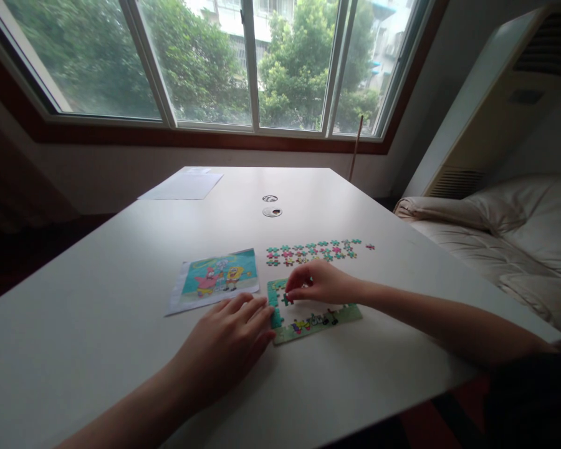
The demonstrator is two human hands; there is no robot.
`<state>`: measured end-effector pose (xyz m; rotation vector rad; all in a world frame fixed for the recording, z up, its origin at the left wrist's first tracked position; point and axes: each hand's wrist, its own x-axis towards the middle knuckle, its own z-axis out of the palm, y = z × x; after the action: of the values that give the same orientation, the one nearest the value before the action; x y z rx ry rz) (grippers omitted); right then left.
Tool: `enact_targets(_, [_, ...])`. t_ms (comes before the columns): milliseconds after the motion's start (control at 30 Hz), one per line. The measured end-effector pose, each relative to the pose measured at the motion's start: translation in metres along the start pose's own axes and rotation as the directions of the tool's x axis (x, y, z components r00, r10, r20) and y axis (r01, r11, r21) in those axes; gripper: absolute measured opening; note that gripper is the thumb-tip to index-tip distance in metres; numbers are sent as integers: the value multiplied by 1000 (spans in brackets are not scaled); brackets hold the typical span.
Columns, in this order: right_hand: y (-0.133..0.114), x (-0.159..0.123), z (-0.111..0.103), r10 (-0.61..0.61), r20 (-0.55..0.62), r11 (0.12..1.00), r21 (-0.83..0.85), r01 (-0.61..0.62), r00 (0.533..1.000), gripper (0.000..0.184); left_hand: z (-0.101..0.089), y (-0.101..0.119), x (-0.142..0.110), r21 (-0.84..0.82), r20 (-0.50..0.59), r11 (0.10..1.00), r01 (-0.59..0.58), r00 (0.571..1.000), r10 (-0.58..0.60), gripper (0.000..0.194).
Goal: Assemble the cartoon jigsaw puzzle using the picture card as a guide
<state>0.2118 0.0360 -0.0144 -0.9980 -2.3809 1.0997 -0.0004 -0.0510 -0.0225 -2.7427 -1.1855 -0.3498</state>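
Note:
A partly built jigsaw puzzle [318, 321] lies on the white table [121, 299], with its left and bottom border joined. My right hand [320, 284] hovers over it, fingers pinched on a small green puzzle piece [287, 299] at the left border. My left hand [229, 343] lies flat on the table, fingers stretched out, its fingertips touching the puzzle's left edge. Several loose puzzle pieces [313, 251] are spread in rows just beyond the puzzle. A cartoon reference picture [217, 280] lies to the left of the puzzle.
A sheet of paper [182, 185] lies at the table's far left. Two round cable holes [272, 211] sit mid-table. A bed with pale bedding [505, 231] stands right of the table. Large windows [215, 62] run along the far wall.

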Motion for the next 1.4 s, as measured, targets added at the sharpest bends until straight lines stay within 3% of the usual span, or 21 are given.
enact_targets(300, [-5,9,7,16,68,997,-78,-11,998,19,-1,1,1,-5,15,1000,7,1000,-7,17])
enact_targets(600, [-12,11,8,-17,30,970,-243,24,999,14,-2,2,3,-12,12,1000,8,1000,-8,18])
enact_targets(867, [-6,7,11,-55,-13,971,-234,51,998,15,-3,2,2,-13,32,1000,18,999,-18,16])
enact_targets(1133, [4,-15,-8,-45,-111,957,-291,10,993,14,-2,2,2,-10,15,999,30,999,-30,24])
enact_targets(1400, [5,-38,-2,-255,50,888,-384,254,966,25,7,-1,-1,18,11,1000,4,1000,-5,32])
